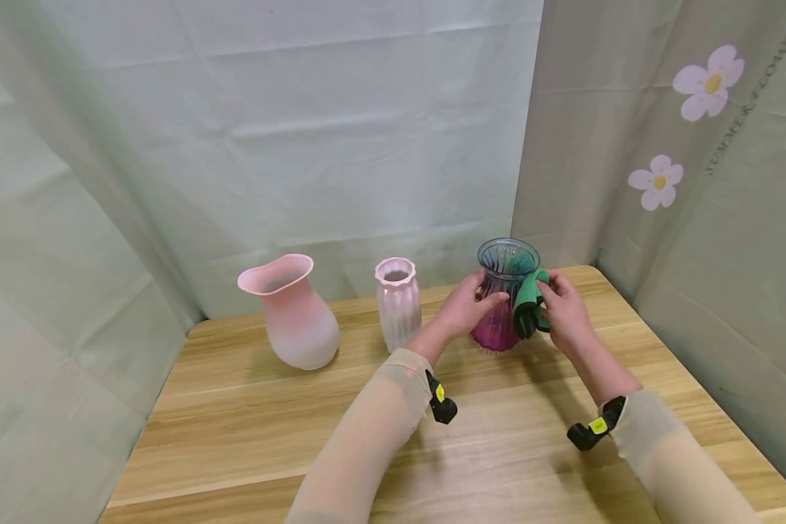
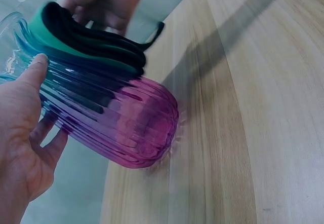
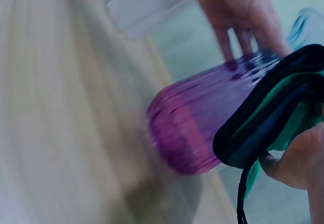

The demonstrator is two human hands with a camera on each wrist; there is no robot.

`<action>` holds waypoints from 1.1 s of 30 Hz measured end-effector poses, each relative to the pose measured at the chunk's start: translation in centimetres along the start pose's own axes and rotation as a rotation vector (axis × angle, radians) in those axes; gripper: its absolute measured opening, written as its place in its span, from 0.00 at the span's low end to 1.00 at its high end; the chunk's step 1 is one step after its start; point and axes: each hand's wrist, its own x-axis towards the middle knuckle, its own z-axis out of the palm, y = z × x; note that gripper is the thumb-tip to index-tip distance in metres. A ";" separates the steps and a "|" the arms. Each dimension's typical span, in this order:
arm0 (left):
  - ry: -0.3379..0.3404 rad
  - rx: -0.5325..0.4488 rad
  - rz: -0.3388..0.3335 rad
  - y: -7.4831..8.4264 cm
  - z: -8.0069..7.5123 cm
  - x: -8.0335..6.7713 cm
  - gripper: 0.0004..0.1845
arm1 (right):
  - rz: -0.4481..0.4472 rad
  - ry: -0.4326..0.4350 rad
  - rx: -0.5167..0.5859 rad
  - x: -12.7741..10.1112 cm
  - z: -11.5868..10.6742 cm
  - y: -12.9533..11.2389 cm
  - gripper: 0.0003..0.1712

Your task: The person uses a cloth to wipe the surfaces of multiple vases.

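A ribbed glass vase (image 1: 498,313), blue at the rim and magenta at the base, stands toward the back right of the table. My left hand (image 1: 465,306) grips its upper body from the left, thumb in front and fingers behind, as the left wrist view also shows. In my right hand (image 1: 566,309) is a folded green cloth (image 1: 528,302) with black edging, pinched between thumb and fingers. The cloth (image 2: 96,44) lies against the vase's right side. A thin dark cord (image 3: 242,196) hangs from it in the right wrist view.
A white fluted vase (image 1: 399,309) stands left of the glass one. Farther left is a pink-and-white vase (image 1: 301,320) with a flared mouth. The wooden table (image 1: 249,437) meets hanging curtains (image 1: 367,145) at the back and sides.
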 end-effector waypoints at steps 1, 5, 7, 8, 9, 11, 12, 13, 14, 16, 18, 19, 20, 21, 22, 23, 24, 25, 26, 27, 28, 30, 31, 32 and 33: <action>-0.001 0.004 -0.003 0.0 0.0 0.0 0.44 | -0.002 0.000 0.047 0.0 0.1 -0.4 0.04; -0.010 0.014 -0.015 -0.1 0.1 0.0 0.44 | 0.001 0.008 0.221 0.1 0.3 -1.7 0.02; -0.014 0.018 -0.018 0.0 0.1 0.0 0.44 | -0.004 0.008 0.289 0.2 0.2 -2.3 0.00; -0.017 0.018 -0.018 0.0 0.1 0.0 0.44 | -0.007 0.008 0.314 0.3 0.1 -2.5 0.00; -0.020 0.018 -0.017 0.0 0.1 -0.1 0.44 | -0.013 0.010 0.332 0.4 0.0 -2.7 0.01; -0.021 0.018 -0.019 0.0 0.1 -0.1 0.44 | -0.018 0.000 0.360 0.5 -0.1 -2.9 0.01; -0.022 0.018 -0.020 0.0 0.1 -0.1 0.44 | -0.016 0.001 0.365 0.5 -0.1 -3.0 0.02; -0.021 0.016 -0.021 0.0 0.1 -0.1 0.44 | -0.013 -0.001 0.369 0.5 -0.1 -3.1 0.03; -0.022 0.013 -0.020 0.0 0.1 -0.1 0.44 | -0.011 0.001 0.368 0.5 0.0 -3.2 0.03; -0.022 0.010 -0.020 0.0 0.0 0.0 0.44 | -0.008 0.000 0.363 0.5 0.0 -3.2 0.02; -0.023 0.009 -0.016 0.0 0.0 0.0 0.44 | -0.006 0.001 0.355 0.5 0.0 -3.3 0.01; -0.020 0.010 -0.013 0.1 0.0 0.0 0.44 | -0.005 0.001 0.349 0.4 0.0 -3.3 0.02; -0.020 0.012 -0.012 0.0 0.0 0.0 0.44 | -0.006 0.001 0.339 0.4 0.0 -3.3 0.02; -0.017 0.016 -0.010 0.0 0.0 0.0 0.44 | -0.005 0.002 0.331 0.5 0.1 -3.2 0.02; -0.015 0.020 -0.010 0.0 0.0 0.0 0.44 | -0.004 0.002 0.320 0.5 0.1 -3.2 0.02; -0.013 0.023 -0.008 0.0 0.0 0.0 0.44 | -0.002 0.002 0.314 0.5 0.1 -3.2 0.02; -0.012 0.026 -0.007 0.0 0.0 0.0 0.44 | 0.001 0.002 0.305 0.5 0.1 -3.1 0.03; -0.010 0.029 -0.006 0.0 0.0 0.0 0.44 | 0.002 0.003 0.295 0.5 0.2 -3.0 0.03; -0.011 0.030 -0.004 0.0 0.0 0.0 0.43 | 0.005 0.005 0.287 0.5 0.2 -2.9 0.03; -0.011 0.031 -0.004 0.0 0.0 0.0 0.43 | 0.006 0.005 0.283 0.5 0.2 -2.7 0.03; -0.010 0.032 -0.005 0.0 0.0 0.0 0.43 | 0.007 0.003 0.274 0.5 0.2 -2.6 0.03; -0.010 0.033 -0.008 0.0 0.0 0.0 0.43 | 0.004 0.004 0.250 0.5 0.3 -2.3 0.03; -0.010 0.033 -0.009 0.0 0.0 0.0 0.43 | 0.001 0.004 0.232 0.5 0.3 -2.1 0.04; -0.010 0.032 -0.010 0.0 0.0 0.0 0.43 | -0.003 -0.001 0.215 0.4 0.2 -1.9 0.05; -0.009 0.031 -0.013 0.0 -0.1 -0.1 0.43 | -0.008 -0.008 0.194 0.4 0.2 -1.7 0.05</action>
